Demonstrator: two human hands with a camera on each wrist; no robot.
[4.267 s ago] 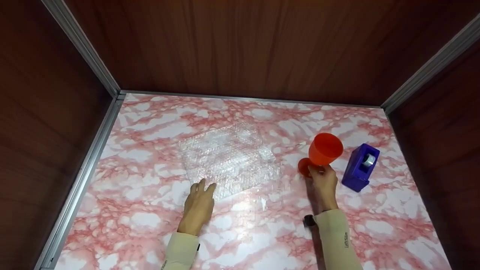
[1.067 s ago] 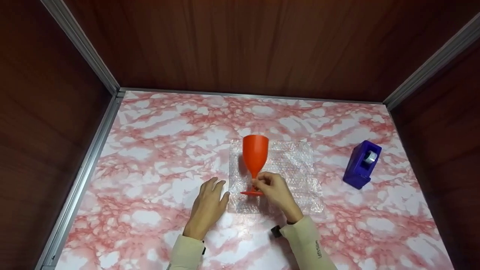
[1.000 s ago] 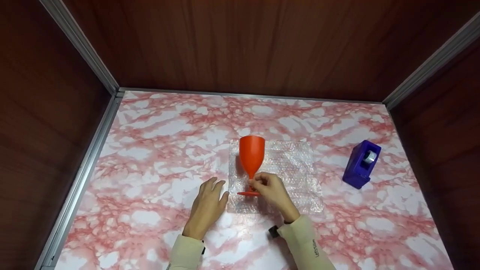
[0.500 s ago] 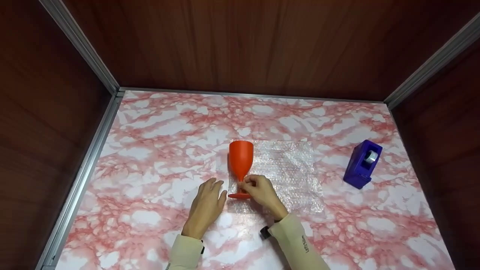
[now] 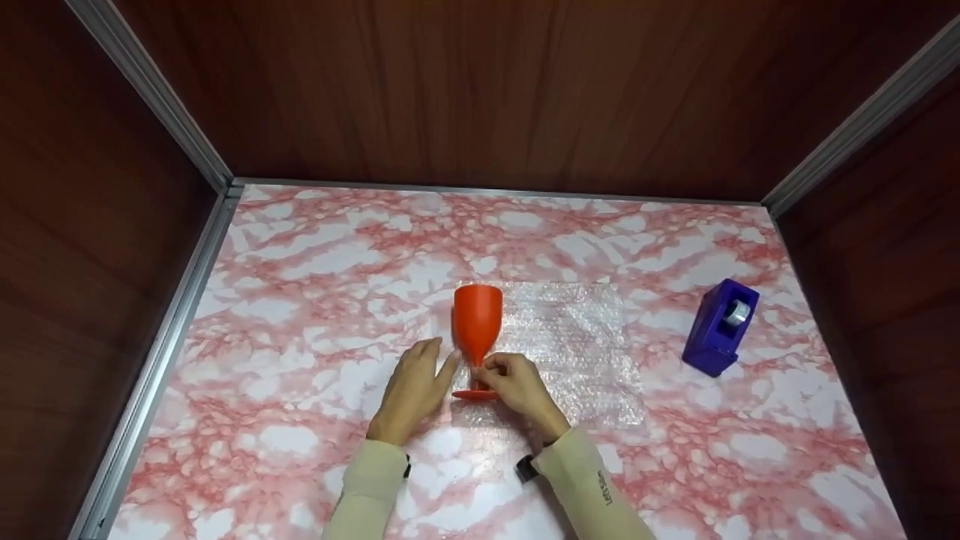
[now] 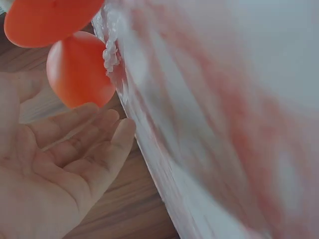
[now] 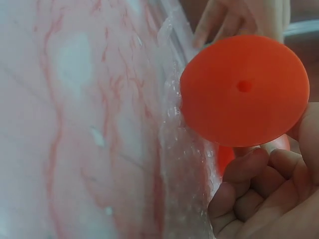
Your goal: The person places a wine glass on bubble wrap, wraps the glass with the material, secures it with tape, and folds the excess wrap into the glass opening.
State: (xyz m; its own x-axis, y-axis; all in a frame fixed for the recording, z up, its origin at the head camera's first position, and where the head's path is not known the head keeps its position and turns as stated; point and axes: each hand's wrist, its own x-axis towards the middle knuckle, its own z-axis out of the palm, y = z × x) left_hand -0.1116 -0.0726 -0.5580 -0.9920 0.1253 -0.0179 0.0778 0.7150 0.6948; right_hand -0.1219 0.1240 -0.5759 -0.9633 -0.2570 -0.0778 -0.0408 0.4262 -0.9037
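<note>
An orange-red goblet [image 5: 478,319] lies on its side along the left edge of a bubble wrap sheet [image 5: 577,345], its bowl toward the back and its round foot [image 7: 244,89] toward me. My right hand [image 5: 519,386] pinches the stem between thumb and fingers; in the right wrist view the foot hides part of that grip. My left hand [image 5: 412,382] is just left of the goblet, palm toward it, fingers extended and loosely bent. In the left wrist view a small gap shows between the left fingers [image 6: 84,134] and the bowl.
A purple tape dispenser [image 5: 720,328] with a roll of clear tape stands to the right of the bubble wrap. The red-and-white marbled table [image 5: 315,300] is bounded by brown wood-patterned panels [image 5: 495,97] at the back and both sides.
From upright at the right, the goblet was carried left over the bubble wrap and lowered onto its left edge. The sheet was shifted right and straightened earlier. My left hand has come nearer the goblet.
</note>
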